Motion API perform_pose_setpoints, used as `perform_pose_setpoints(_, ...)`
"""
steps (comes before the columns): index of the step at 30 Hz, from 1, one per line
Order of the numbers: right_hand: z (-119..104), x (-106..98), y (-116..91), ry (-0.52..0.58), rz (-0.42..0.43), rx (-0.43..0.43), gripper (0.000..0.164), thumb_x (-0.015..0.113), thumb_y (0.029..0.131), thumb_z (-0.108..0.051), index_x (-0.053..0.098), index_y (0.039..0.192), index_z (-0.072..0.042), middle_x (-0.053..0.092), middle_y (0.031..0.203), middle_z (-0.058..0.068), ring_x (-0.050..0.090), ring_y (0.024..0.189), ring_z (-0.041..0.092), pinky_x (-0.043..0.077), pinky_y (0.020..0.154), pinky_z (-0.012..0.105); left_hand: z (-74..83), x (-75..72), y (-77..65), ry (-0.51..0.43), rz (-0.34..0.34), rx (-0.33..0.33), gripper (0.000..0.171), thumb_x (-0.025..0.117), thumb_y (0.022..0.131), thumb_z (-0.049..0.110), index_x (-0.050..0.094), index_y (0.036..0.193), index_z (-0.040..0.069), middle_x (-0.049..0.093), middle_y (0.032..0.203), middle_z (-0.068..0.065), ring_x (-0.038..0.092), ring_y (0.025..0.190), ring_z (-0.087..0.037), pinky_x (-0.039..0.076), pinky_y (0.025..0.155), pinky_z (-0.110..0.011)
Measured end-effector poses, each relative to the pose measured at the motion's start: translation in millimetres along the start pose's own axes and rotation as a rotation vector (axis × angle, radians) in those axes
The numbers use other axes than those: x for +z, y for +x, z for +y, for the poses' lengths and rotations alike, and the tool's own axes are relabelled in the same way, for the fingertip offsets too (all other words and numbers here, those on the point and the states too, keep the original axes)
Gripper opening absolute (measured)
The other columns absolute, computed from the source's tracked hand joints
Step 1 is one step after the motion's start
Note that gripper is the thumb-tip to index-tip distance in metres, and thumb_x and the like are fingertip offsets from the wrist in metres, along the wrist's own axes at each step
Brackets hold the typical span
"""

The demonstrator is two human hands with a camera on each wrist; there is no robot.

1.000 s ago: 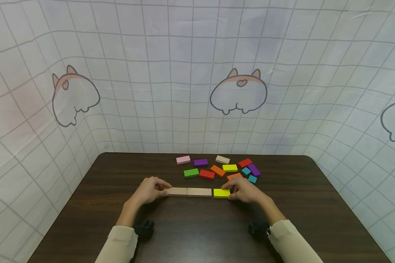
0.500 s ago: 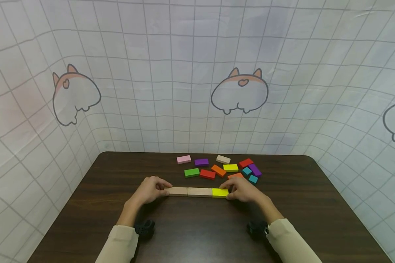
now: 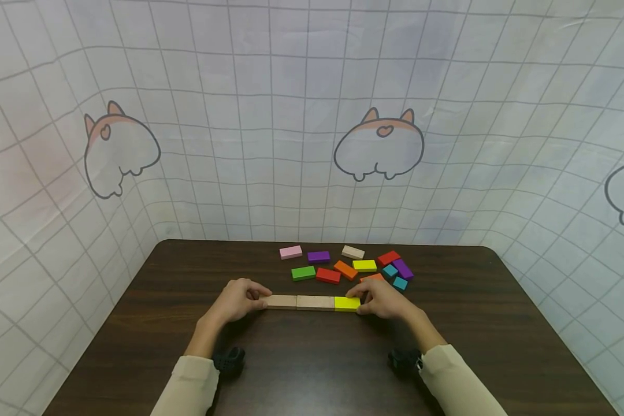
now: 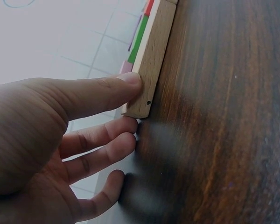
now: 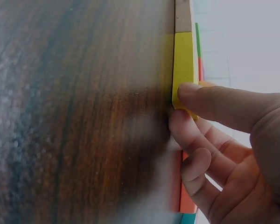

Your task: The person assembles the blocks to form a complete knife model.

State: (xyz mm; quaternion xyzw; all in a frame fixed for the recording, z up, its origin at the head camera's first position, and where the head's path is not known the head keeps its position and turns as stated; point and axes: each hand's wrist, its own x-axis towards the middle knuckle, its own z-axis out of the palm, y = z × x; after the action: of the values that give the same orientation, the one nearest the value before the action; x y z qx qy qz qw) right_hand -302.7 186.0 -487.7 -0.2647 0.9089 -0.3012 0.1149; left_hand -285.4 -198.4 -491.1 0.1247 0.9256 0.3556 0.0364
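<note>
Two plain wooden blocks and a yellow block lie end to end in a straight row on the dark table. My left hand (image 3: 237, 300) pinches the outer end of the left wooden block (image 3: 282, 301), thumb on its near side. The second wooden block (image 3: 315, 303) sits in the middle of the row. At the right end, my right hand (image 3: 386, 299) grips the yellow block (image 3: 346, 303), with the thumb on its near face in the right wrist view and a finger at its end. The yellow block (image 5: 183, 63) meets the wooden block beside it.
Behind the row lie several loose coloured blocks, among them a green block (image 3: 304, 273), a red block (image 3: 328, 276), a pink block (image 3: 290, 252) and a second yellow block (image 3: 364, 266). A white gridded curtain (image 3: 270, 144) stands around the table (image 3: 312, 364).
My right hand has slid the yellow block left, shutting the gap between it and the middle wooden block. The left hand has stayed at the left block's end.
</note>
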Motion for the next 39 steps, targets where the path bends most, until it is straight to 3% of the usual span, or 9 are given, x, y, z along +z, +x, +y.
perform_pose_setpoints(11,1,-1,0,0.011,-0.009,-0.004,0.035,0.078,0.089,-0.008,0.073,0.124,-0.012,0.071,0.121,0.010,0.062,0.081,0.011,0.054,0.072,0.026,0.8,-0.5,-1.6,-0.007,0.004,-0.010,0.019,0.082,0.087,0.014,0.082,0.106,0.018,0.066,0.091,0.000,0.055,0.079,-0.015,0.048,0.068,-0.031)
perform_pose_setpoints(19,6,-9,-2,0.032,-0.021,-0.024,0.037,0.079,0.091,-0.014,0.072,0.127,-0.011,0.069,0.125,0.012,0.065,0.088,0.015,0.056,0.077,0.029,0.0,-0.7,-1.0,-0.002,0.003,-0.007,0.019,0.081,0.088,0.015,0.082,0.106,0.018,0.066,0.090,0.000,0.055,0.078,-0.015,0.048,0.068,-0.031)
perform_pose_setpoints(22,11,-19,-6,0.052,0.016,-0.016,0.037,0.077,0.092,-0.015,0.071,0.127,-0.008,0.070,0.123,0.014,0.067,0.095,0.020,0.057,0.080,0.032,-0.1,-0.4,-0.6,0.000,0.002,-0.008,0.019,0.081,0.088,0.014,0.082,0.106,0.018,0.066,0.089,0.000,0.055,0.078,-0.015,0.048,0.068,-0.030)
perform_pose_setpoints(29,30,-40,-6,-0.018,0.174,0.088,0.036,0.074,0.093,-0.011,0.069,0.128,-0.007,0.069,0.120,0.016,0.057,0.079,0.019,0.051,0.069,0.032,-0.5,-0.5,0.2,0.007,0.008,-0.016,0.019,0.082,0.087,0.015,0.082,0.106,0.019,0.067,0.091,0.000,0.056,0.080,-0.015,0.049,0.070,-0.031)
perform_pose_setpoints(34,41,-47,-4,-0.071,0.174,0.122,0.043,0.074,0.093,-0.010,0.065,0.135,-0.005,0.067,0.132,0.017,0.058,0.083,0.019,0.052,0.077,0.037,-0.5,-0.1,0.6,0.009,0.006,-0.023,0.018,0.082,0.087,0.015,0.082,0.105,0.021,0.067,0.092,0.001,0.057,0.080,-0.014,0.049,0.071,-0.031)
perform_pose_setpoints(39,46,-47,-1,-0.105,0.153,0.131,0.043,0.076,0.091,-0.010,0.066,0.133,-0.006,0.066,0.132,0.017,0.056,0.083,0.019,0.051,0.079,0.039,-0.4,0.0,-0.7,-0.001,0.002,-0.025,0.019,0.082,0.088,0.015,0.082,0.106,0.020,0.067,0.091,0.001,0.056,0.079,-0.015,0.049,0.069,-0.031)
